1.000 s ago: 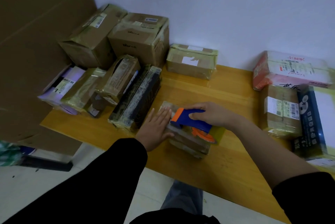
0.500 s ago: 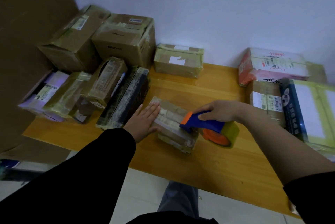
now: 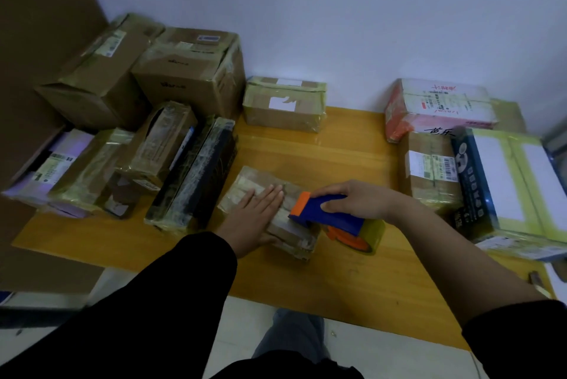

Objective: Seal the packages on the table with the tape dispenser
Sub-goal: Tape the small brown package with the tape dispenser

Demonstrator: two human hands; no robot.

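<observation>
A small brown package point(image 3: 254, 187) wrapped in clear tape lies in the middle of the wooden table point(image 3: 352, 280). My left hand point(image 3: 256, 219) presses flat on its top with straight fingers. My right hand point(image 3: 357, 199) grips the blue handle of the blue and orange tape dispenser point(image 3: 334, 220). The dispenser's orange front end lies on the package's right end, and its tape roll hangs off the package's right side above the table.
Several taped cardboard boxes point(image 3: 187, 72) are piled at the back left, and a small box point(image 3: 285, 104) stands against the wall. More parcels point(image 3: 438, 105) and a blue and white box point(image 3: 503, 182) crowd the right side. A large cardboard sheet point(image 3: 40, 26) leans at the left.
The dispenser went off the package's right end, then came back so its front lies on the package's right end. My left hand stays pressed on the package. The camera shifted.
</observation>
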